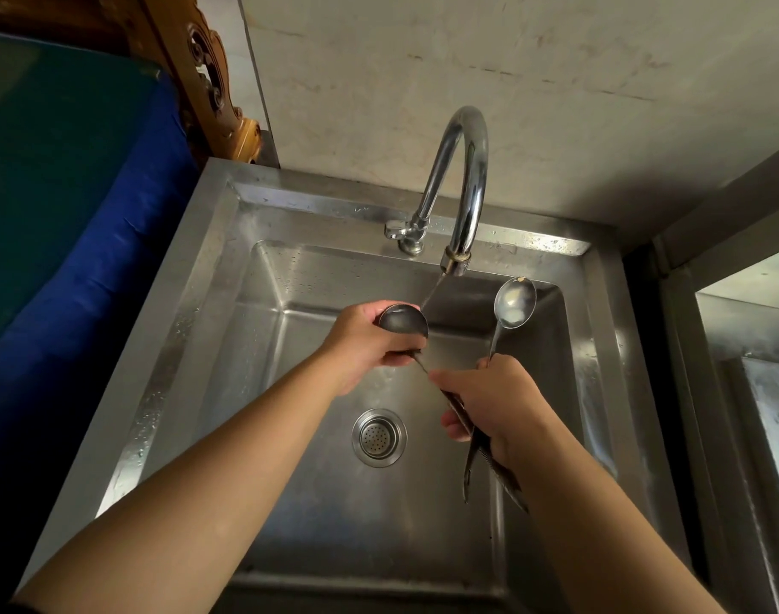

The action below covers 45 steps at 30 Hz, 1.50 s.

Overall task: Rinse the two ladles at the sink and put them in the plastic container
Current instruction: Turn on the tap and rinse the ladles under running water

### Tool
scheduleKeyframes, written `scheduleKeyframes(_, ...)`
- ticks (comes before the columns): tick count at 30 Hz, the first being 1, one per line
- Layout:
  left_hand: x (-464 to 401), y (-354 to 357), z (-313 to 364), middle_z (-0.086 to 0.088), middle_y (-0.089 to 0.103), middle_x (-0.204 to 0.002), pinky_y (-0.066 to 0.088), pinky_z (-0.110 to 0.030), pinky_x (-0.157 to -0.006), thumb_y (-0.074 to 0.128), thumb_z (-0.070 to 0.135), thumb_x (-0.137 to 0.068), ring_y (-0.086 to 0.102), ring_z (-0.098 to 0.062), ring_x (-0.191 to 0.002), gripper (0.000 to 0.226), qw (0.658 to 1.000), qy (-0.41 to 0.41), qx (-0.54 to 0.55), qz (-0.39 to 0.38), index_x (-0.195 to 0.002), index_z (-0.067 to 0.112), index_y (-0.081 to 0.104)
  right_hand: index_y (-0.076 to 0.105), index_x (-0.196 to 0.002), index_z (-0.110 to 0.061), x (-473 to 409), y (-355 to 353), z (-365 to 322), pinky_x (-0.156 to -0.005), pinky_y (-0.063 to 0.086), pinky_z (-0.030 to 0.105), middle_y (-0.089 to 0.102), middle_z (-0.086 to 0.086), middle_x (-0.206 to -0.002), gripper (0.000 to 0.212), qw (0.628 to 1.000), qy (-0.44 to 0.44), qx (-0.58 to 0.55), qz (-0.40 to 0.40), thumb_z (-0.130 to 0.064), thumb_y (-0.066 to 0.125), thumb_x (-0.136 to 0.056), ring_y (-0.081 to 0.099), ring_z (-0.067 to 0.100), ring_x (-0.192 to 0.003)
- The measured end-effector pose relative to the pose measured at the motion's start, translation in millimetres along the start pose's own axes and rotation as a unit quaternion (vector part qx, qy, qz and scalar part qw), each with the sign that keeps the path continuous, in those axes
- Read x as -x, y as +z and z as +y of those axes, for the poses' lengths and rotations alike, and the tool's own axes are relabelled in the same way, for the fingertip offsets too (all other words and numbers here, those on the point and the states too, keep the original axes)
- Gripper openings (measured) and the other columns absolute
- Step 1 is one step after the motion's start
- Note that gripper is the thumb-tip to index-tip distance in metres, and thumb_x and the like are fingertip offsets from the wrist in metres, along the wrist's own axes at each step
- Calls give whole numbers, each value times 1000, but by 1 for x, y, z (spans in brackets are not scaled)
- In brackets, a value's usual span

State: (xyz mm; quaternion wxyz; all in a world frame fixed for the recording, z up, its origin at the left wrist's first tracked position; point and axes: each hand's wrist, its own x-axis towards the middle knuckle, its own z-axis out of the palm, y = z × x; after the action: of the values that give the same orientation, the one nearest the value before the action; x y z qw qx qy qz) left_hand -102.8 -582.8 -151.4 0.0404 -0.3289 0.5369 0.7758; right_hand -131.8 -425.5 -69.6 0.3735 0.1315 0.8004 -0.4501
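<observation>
Two steel ladles are held over the steel sink. My left hand cups the bowl of the first ladle, which sits under a thin stream of water from the curved tap. My right hand grips both ladle handles together, and their ends stick out below the hand. The second ladle points up and to the right of the stream, its bowl facing me with pale residue in it. No plastic container is in view.
The drain strainer lies in the basin below my hands. A blue-covered surface borders the sink on the left, with carved wood behind it. A steel counter stands to the right. A stained wall is behind the tap.
</observation>
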Motion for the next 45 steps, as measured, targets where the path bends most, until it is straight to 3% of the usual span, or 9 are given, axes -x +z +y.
scheduleKeyframes(7,2,5,2,-10,72,-87,56,-27,-44,73,18,-86,73,-25,-60,8,994,39,-50,89,-89,19,80,46,-85,-8,-8,6,6,-36,47,26,57,4,-41,30,997,-40,66,21,-16,74,-81,55,19,-31)
scheduleKeyframes(9,5,2,5,-11,71,-89,56,-30,-43,64,14,-89,74,-31,-59,23,995,15,-19,100,-76,23,82,44,-85,-10,-11,6,7,-37,45,26,55,0,-34,31,996,-40,78,14,-18,74,-80,54,20,-32)
scheduleKeyframes(13,12,-5,4,-29,65,-116,55,-29,-41,48,12,-90,70,-41,-71,32,993,-43,52,94,-103,9,77,40,-92,-16,-14,8,8,-34,42,22,57,7,-59,33,991,-52,127,-4,-21,71,-83,56,15,-31)
scheduleKeyframes(18,22,-16,-3,-31,61,-123,61,-36,-52,42,16,-94,71,-38,-77,38,988,-58,109,92,-115,-1,68,41,-81,-19,-18,8,6,-44,48,29,65,7,-63,30,976,-70,205,-8,-28,69,-86,64,21,-41)
scheduleKeyframes(24,39,-17,-13,-38,59,-123,63,-38,-57,41,13,-96,75,-41,-73,34,984,-49,138,98,-110,0,68,58,-103,-12,-16,17,2,-80,53,43,71,8,-95,48,931,-137,337,37,-54,38,-91,67,30,-87)
scheduleKeyframes(30,60,-11,-15,-32,66,-116,61,-35,-56,39,15,-98,75,-44,-77,35,982,-58,165,75,-111,11,71,52,-114,-9,-17,18,8,-64,34,34,64,14,-109,29,811,-290,505,62,-10,29,-97,62,39,-94)
scheduleKeyframes(36,73,-5,-16,-24,72,-111,64,-39,-64,37,15,-99,76,-39,-85,37,993,-55,94,48,-119,15,68,52,-121,-7,-17,14,16,-57,36,34,64,13,-104,30,722,-343,596,67,-10,34,-97,66,36,-88)
scheduleKeyframes(41,58,-10,-6,-8,72,-119,57,-39,-84,53,38,-78,71,-18,-99,36,996,5,-64,69,-107,29,71,52,-115,-12,-16,4,18,-56,34,34,63,10,-101,27,713,-346,604,83,-14,32,-97,66,35,-85)
scheduleKeyframes(45,28,-16,17,15,65,-122,51,-30,-91,70,60,-66,63,-3,-106,70,965,106,-233,64,-132,41,55,56,-114,-15,-19,0,20,-59,34,34,66,7,-102,33,739,-328,581,96,-22,25,-102,66,34,-87)
